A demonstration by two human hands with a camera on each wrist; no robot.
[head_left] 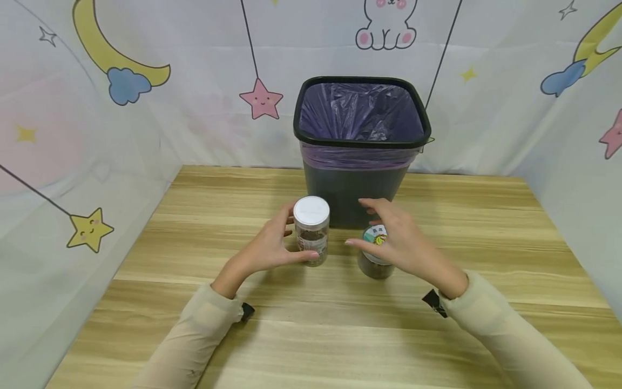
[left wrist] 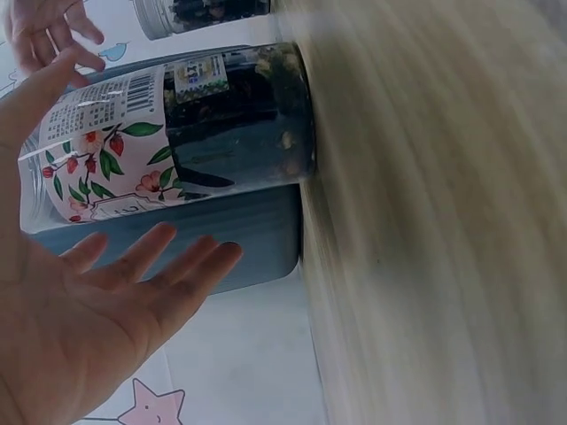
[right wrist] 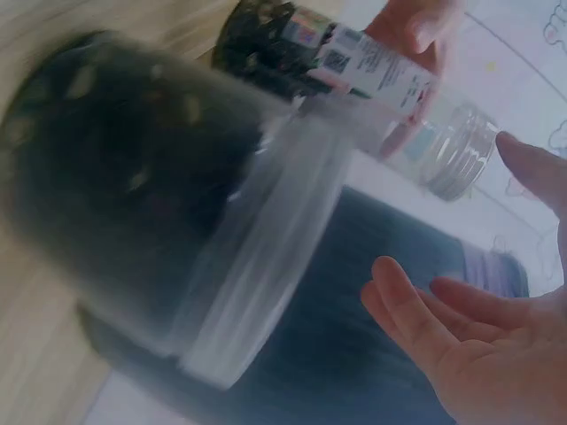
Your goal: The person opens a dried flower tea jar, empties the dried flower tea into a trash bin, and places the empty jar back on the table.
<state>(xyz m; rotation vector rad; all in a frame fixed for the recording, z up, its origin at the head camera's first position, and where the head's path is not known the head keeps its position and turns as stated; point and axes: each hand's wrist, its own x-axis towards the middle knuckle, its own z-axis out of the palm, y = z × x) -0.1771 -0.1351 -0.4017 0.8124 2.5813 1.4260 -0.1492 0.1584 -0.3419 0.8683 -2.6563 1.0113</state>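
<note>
A tall clear jar (head_left: 311,212) with a white lid stands upright on the table, dark dried bits inside and a flowered label on its side (left wrist: 115,168). My left hand (head_left: 264,246) curves loosely around it, thumb in front and fingers behind; the left wrist view shows a gap between fingers (left wrist: 190,274) and jar. To the right is a shorter, wider jar (head_left: 375,267) with dark contents and a pale ribbed lid (right wrist: 266,257). Over that jar hovers my right hand (head_left: 405,240), thumb and fingers spread apart, holding nothing. It partly hides the printed lid top in the head view.
Behind both jars stands a dark grey bin (head_left: 355,186) with a black rim and a purple liner bag. The wood-grain table (head_left: 311,346) ends at a white cloth backdrop (head_left: 209,81) printed with stars and moons, which also runs along both sides.
</note>
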